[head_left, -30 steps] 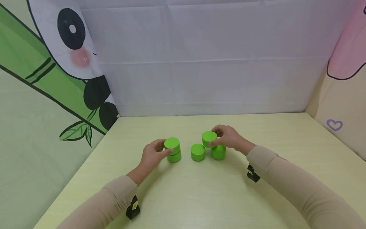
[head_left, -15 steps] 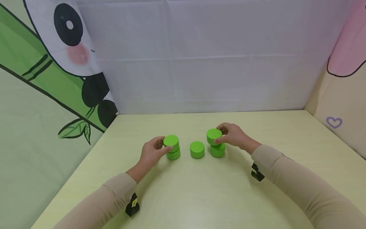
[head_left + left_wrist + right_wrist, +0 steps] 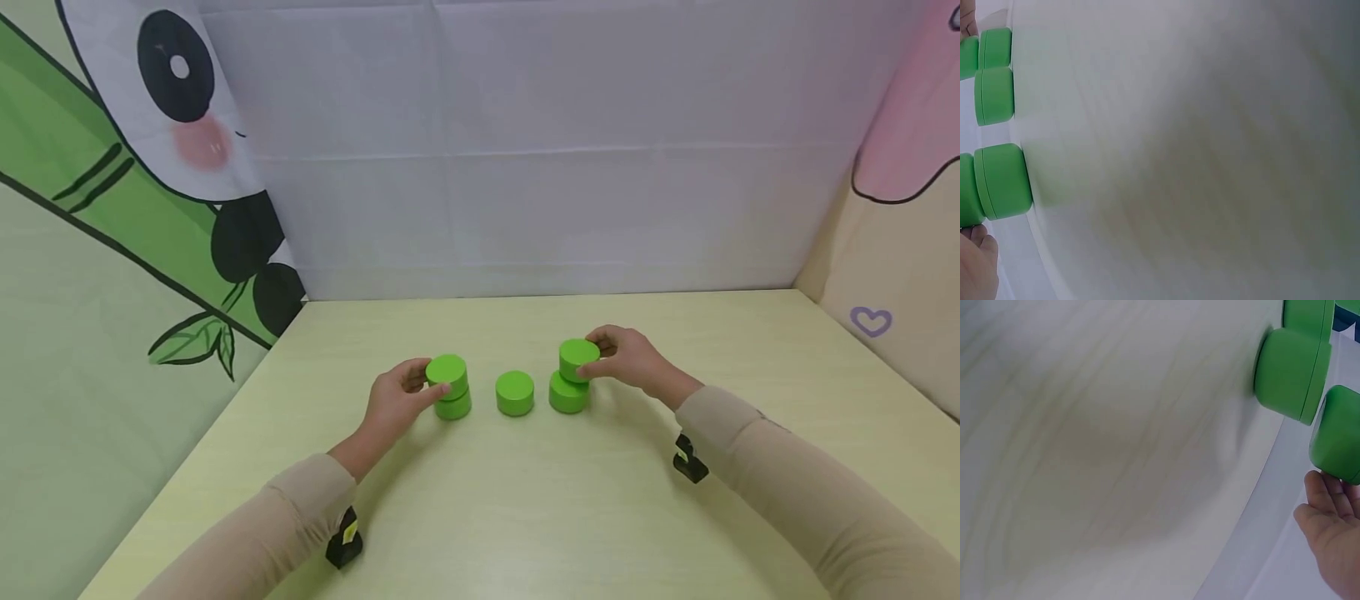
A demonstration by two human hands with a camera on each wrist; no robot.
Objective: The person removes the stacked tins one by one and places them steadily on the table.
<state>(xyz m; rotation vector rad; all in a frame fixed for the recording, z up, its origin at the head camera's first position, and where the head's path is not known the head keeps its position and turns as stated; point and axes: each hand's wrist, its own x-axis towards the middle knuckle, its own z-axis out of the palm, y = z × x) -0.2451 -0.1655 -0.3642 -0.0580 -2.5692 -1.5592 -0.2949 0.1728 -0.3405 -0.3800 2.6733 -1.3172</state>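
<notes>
My left hand [image 3: 397,400] pinches the upper round green container [image 3: 447,375] of a two-high stack at the left. Its lower round container [image 3: 453,407] stands on the table; the left wrist view shows the two touching. My right hand [image 3: 628,360] grips another round green container [image 3: 578,357] between thumb and fingers. In the right wrist view this held container [image 3: 1338,437] is slightly tilted and apart from the round container [image 3: 1291,375] on the table. From the head view it sits above and a little right of that lower one [image 3: 568,394].
A single round green container [image 3: 514,394] stands between the two pairs on the pale wooden table [image 3: 480,500]. A white cloth wall [image 3: 525,208] rises behind the far table edge. Printed panels [image 3: 97,275] border the left and right sides.
My right hand has carried its container rightward, from partly above the middle container to over the right side of the lower right one. My left hand keeps its grip in place.
</notes>
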